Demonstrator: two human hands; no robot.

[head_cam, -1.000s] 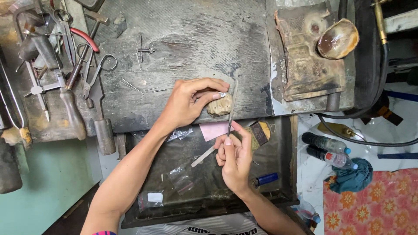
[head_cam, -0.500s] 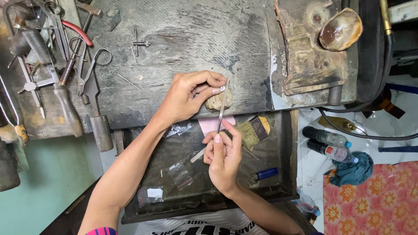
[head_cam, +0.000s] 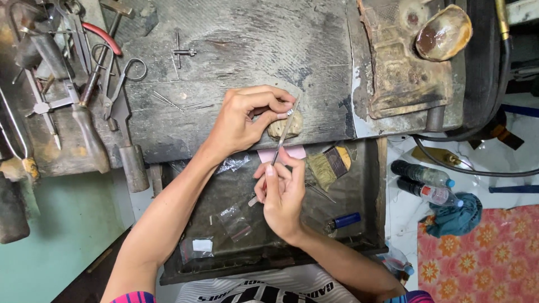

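Note:
My left hand (head_cam: 247, 116) rests on the dark workbench (head_cam: 236, 50) and pinches a tiny metal piece (head_cam: 290, 112) against a worn wooden bench pin (head_cam: 287, 128) at the bench's front edge. Just below, my right hand (head_cam: 281, 193) grips a thin metal file (head_cam: 284, 134) that slants up to the small piece between my left fingertips. Both hands work above an open dark drawer (head_cam: 359, 185).
Pliers with red handles (head_cam: 101, 39), shears (head_cam: 120, 84) and other tools lie at the left. In the drawer are a pink paper (head_cam: 295, 152), a brush (head_cam: 331, 165), small plastic bags (head_cam: 233, 221) and a blue lighter (head_cam: 345, 220). Right: a rusty block (head_cam: 404, 73), a shell-like dish (head_cam: 443, 33), two bottles (head_cam: 424, 182), a cloth (head_cam: 457, 216).
The right hand has shifted the file along the small piece, its tip now reaching higher past the left fingertips. The left hand holds its place on the bench pin.

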